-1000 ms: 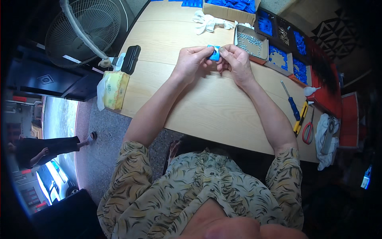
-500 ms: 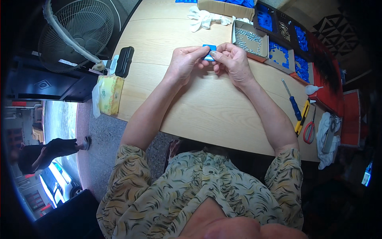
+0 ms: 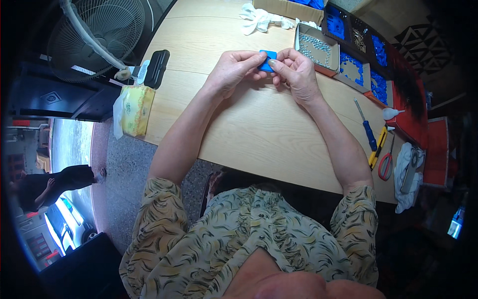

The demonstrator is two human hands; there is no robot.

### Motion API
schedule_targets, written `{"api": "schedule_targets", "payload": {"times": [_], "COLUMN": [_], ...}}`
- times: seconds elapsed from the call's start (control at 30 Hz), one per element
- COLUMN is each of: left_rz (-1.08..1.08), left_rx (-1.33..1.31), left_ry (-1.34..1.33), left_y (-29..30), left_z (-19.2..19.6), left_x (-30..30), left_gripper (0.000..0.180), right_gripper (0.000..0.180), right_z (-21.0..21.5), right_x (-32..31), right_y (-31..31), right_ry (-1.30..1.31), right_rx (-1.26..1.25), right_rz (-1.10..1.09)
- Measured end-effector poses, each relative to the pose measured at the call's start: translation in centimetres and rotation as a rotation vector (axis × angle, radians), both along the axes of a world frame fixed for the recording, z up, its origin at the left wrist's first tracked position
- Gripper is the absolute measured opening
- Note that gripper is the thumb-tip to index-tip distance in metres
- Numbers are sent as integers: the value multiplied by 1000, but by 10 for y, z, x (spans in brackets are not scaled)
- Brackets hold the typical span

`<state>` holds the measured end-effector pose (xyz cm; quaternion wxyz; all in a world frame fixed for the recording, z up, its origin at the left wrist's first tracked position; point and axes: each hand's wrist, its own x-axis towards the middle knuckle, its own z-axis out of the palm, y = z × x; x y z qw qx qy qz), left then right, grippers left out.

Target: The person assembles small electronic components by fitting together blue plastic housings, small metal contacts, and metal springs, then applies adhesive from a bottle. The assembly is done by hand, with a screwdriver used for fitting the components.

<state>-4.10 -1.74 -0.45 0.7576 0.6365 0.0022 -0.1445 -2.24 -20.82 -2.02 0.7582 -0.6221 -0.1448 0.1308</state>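
A small flat blue plastic piece is held between both hands over the far middle of the table. My left hand pinches its left side between thumb and fingers. From the right, my right hand grips it, the thumb pressed on its near face. Fingers cover much of the piece, so its full shape is hidden. Closest to the right hand is a cardboard tray of small silvery metal parts.
Trays of blue parts line the far right. A screwdriver, yellow cutter and red-handled scissors lie at right. White gloves lie far back; a black case and tissue pack sit left. A fan stands beyond.
The blue piece now shows a plain blue face where a pale area showed before. Both hands still hold it, and the whole view has shifted slightly.
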Motion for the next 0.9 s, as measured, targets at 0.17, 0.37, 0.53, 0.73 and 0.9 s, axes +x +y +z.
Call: {"api": "schedule_targets", "payload": {"times": [0.17,0.37,0.53,0.73,0.9], "left_rz": [26,69,103,49,79], "left_rx": [-5,-27,22,-15,3], "left_ry": [-34,-53,-55,-84,-66], "left_y": [1,-1,-7,-7,-5], "left_z": [-9,-12,-5,-7,-6], "left_x": [3,3,-5,-4,0], "left_gripper": [30,28,28,29,29], "right_gripper": [21,25,27,26,24], "right_z": [3,10,6,9,10], "right_x": [-1,-2,-5,-4,0], "right_y": [1,2,6,5,-2], "right_ry": [17,-11,-35,-3,38], "right_rx": [-33,-36,-80,-133,-84], "right_rz": [11,40,4,-17,39]}}
